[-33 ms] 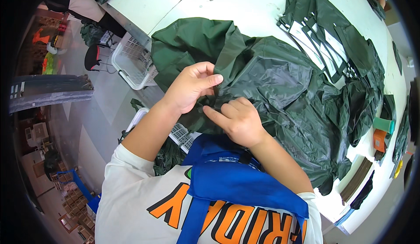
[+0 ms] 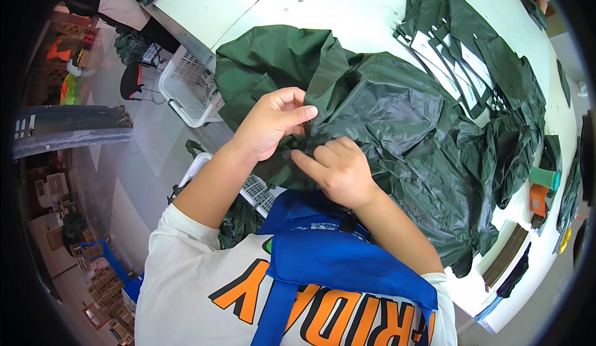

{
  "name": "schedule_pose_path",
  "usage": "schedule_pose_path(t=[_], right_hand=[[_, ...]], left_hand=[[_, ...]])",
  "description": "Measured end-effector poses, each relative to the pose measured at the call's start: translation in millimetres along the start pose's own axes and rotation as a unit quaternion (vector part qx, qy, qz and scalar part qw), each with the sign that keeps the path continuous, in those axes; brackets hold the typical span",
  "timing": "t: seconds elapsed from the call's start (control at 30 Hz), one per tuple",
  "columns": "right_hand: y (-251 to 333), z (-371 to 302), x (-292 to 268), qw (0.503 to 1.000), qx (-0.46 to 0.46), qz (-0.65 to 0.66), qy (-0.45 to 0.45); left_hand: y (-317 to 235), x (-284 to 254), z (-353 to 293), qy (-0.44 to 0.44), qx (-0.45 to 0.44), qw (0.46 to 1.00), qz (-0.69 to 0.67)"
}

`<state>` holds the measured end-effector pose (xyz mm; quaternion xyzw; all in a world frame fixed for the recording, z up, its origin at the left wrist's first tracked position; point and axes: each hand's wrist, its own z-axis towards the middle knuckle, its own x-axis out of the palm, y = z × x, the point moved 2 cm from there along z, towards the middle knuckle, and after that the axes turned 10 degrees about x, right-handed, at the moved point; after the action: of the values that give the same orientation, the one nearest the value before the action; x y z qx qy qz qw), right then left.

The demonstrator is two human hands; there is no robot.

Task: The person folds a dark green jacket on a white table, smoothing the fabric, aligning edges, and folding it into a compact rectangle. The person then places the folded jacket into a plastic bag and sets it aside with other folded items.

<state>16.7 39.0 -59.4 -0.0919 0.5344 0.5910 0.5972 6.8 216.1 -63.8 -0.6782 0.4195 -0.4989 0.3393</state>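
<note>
A large piece of crumpled dark green coated cloth [image 2: 397,122], glossy on one side, spreads over the white table and hangs past its near edge. My left hand [image 2: 273,122] pinches a folded edge of it between thumb and fingers. A small round fitting [image 2: 311,121] shows in the cloth just below the thumb tip. Close by on the right, my right hand [image 2: 338,169] is closed on the lower part of the same cloth. Its index finger stretches left along the cloth, and the other fingers are curled, their tips partly hidden.
Dark green pieces with white labels and straps [image 2: 456,60] lie at the far right of the white table [image 2: 354,4]. A green spool [image 2: 544,176] and an orange object [image 2: 538,199] stand farther right. White plastic baskets [image 2: 186,88] sit left, and a co-worker [image 2: 121,8] handles dark cloth at far left.
</note>
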Motion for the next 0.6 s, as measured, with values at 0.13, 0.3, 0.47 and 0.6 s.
schedule_pose_path(t=[0.13, 0.3, 0.47, 0.6], right_hand=[[4.8, 2.4, -1.0, 0.993, 0.070, 0.087, -0.046], [9.0, -4.9, -11.1, 0.974, 0.163, 0.153, -0.019], [14.6, -4.7, -17.6, 0.981, 0.112, 0.141, -0.074], [11.8, -5.0, -27.5, 0.978, 0.077, 0.127, -0.143]], left_hand=[[-11.0, 4.5, -3.1, 0.012, 0.018, 1.000, 0.018], [-12.2, 6.3, -11.5, 0.004, 0.051, 0.997, 0.049], [-8.5, 22.3, -20.9, 0.004, 0.090, 0.995, 0.046], [-8.5, 28.1, -29.0, 0.026, 0.128, 0.988, 0.084]])
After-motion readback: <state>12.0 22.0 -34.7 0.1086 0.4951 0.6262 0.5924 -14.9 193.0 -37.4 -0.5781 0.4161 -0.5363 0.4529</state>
